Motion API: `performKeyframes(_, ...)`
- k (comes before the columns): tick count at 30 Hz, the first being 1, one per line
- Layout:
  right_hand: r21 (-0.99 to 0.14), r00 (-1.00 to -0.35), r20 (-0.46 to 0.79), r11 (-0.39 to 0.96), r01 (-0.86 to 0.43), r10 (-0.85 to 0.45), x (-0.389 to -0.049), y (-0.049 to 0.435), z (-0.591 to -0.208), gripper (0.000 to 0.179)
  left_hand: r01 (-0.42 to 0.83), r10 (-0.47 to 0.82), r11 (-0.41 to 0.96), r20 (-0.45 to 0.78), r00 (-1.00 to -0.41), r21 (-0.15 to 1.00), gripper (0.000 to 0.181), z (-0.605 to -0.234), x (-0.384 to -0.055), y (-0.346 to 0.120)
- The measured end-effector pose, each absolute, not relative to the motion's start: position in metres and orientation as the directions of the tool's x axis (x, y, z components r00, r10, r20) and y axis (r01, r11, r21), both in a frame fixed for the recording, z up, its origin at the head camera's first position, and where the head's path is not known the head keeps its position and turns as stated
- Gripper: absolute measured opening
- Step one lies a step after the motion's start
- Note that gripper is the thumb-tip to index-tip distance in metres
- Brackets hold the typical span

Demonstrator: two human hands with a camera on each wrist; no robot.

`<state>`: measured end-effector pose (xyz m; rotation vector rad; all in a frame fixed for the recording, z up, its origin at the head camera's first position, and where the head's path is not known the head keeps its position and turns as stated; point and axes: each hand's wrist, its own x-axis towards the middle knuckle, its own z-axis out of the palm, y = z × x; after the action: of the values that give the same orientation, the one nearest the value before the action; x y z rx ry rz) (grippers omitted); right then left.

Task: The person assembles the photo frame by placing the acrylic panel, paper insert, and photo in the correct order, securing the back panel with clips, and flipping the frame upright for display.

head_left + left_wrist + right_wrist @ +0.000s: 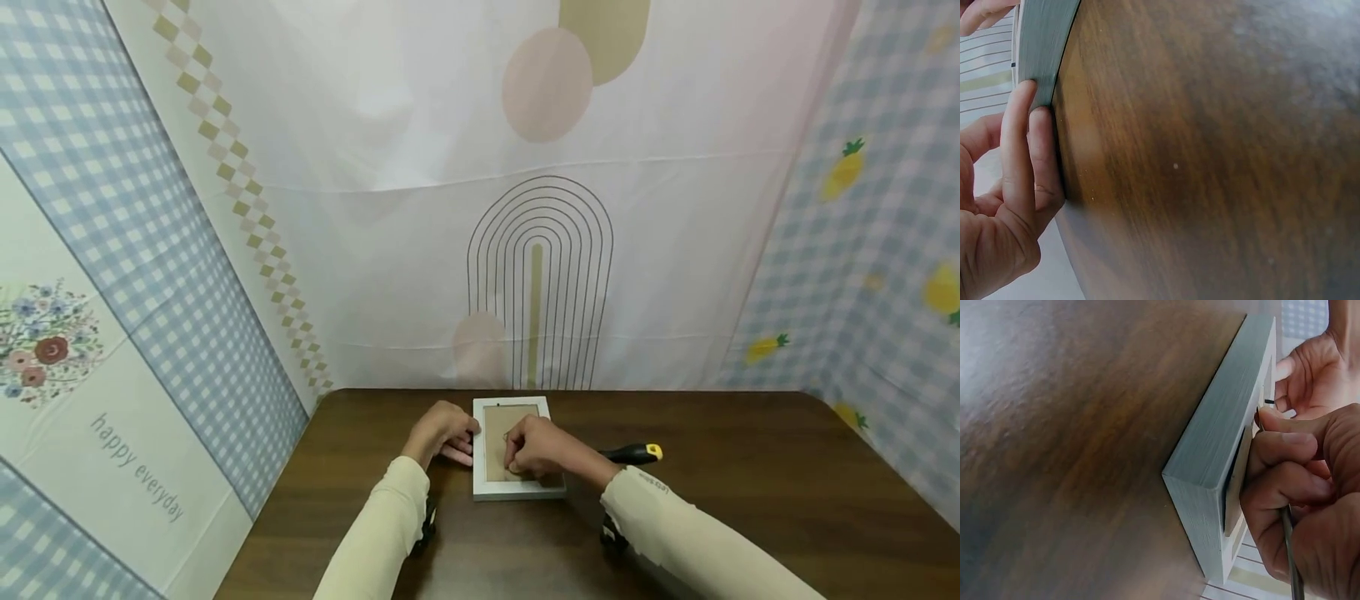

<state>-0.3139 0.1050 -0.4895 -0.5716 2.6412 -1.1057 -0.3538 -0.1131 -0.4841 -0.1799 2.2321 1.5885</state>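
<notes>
A white picture frame [480,492] lies on the wooden table with its brown backing board [495,458] facing up. My left hand [444,432] is at the frame's left side, its fairly straight fingers [1017,156] touching the side wall. Over the board, my right hand [536,446] grips a screwdriver by its thin metal shaft [1291,553]. The black-and-yellow screwdriver handle [633,453] sticks out to the right beyond the wrist. The tip is mostly hidden by the thumb and fingers. In the right wrist view, one edge of the backing board [1238,481] stands slightly raised from the frame.
A small dark tab [498,406] shows at the board's far edge. The brown wooden table [720,500] reaches back to a white patterned cloth [405,275]. Blue checked cloths hang along the left and right sides.
</notes>
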Motion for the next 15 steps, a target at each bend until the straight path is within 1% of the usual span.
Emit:
performKeyframes(4, -0.737, -0.880, -0.048, 0.612, -0.288, -0.472, -0.3149, 0.1095, -0.4931, 0.016, -0.323, 0.116, 0.358, -0.385, -0.916, 0.876, 0.011, -0.4834, -0.3521, -0.1119)
performKeyframes(8, -0.751, -0.874, -0.036, 0.590, -0.296, -0.485, -0.3145, 0.1119, -0.4938, 0.014, -0.315, 0.111, 0.359, -0.376, -0.920, 0.878, 0.012, -0.4818, -0.3518, -0.1110)
performKeyframes(15, -0.739, -0.866, -0.012, 0.588, -0.329, -0.499, -0.3126, 0.1134, -0.4921, 0.013, -0.330, 0.111, 0.356, -0.390, -0.914, 0.874, 0.010, -0.4809, -0.3515, -0.1102)
